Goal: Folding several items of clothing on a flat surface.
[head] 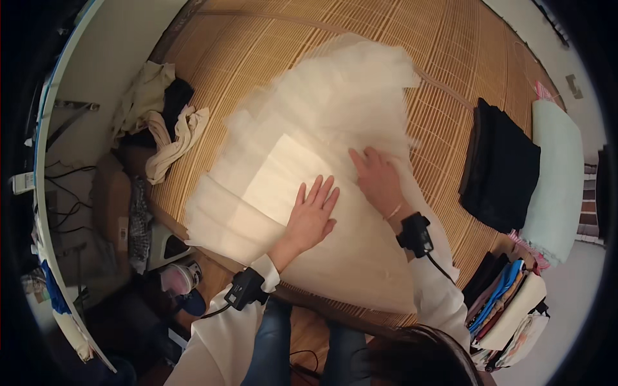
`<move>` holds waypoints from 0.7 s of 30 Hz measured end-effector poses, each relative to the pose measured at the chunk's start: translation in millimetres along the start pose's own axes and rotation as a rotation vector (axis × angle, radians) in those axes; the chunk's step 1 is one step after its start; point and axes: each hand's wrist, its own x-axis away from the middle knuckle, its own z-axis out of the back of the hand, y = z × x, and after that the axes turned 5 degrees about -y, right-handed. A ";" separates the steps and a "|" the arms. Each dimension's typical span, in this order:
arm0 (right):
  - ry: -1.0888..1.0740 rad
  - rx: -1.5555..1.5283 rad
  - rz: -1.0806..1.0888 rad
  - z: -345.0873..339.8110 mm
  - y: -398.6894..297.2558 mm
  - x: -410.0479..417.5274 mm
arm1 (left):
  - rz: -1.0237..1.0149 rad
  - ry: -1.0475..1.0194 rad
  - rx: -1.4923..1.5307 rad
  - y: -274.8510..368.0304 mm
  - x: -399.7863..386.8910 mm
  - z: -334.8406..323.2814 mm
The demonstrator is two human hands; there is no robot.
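A sheer, off-white gauzy garment (367,241), perhaps a layered skirt, is spread over a bamboo slat mat (444,43). Its far edge is ruffled and blurred, and a brighter, squarish pale area (275,178) shows near the middle. Flat on the cloth beside that area lies my left hand (311,217), fingers spread and nothing held. My right hand (381,181) is over the garment to the right, slightly blurred, its index finger extended and the other fingers bent. Whether it pinches any cloth cannot be made out.
Crumpled beige and dark clothes (169,120) lie at the mat's left. To the right are folded black cloth (502,164), a pale green rolled bedding piece (555,183) and a row of folded clothes (502,304). A plastic cup (181,279) stands below the bed's left edge.
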 end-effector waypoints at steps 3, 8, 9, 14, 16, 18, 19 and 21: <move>0.050 -0.162 0.023 6.8 17.1 19.2 | -0.047 0.058 0.041 2.0 -4.4 -0.3; 0.196 -0.318 -0.362 49.4 24.9 65.3 | -0.209 0.256 0.078 21.7 -36.7 16.0; 0.189 -0.327 -0.353 49.0 22.1 78.0 | -0.196 0.255 0.073 21.8 -46.5 18.6; -0.039 0.011 -0.320 52.6 21.7 161.0 | -0.215 0.356 -0.105 4.7 -129.3 18.8; -0.103 0.046 -0.322 29.5 27.1 193.7 | -0.029 0.302 -0.161 -24.1 -147.0 33.2; -0.175 0.108 -0.346 27.1 33.6 215.5 | 0.390 0.099 -0.067 -45.3 -163.8 66.4; -0.130 0.107 -0.348 26.8 29.1 215.6 | 0.482 0.326 -0.184 -76.9 -158.8 63.8; -0.082 0.099 -0.359 30.5 27.2 214.5 | 0.651 0.554 -0.238 -122.1 -141.9 66.2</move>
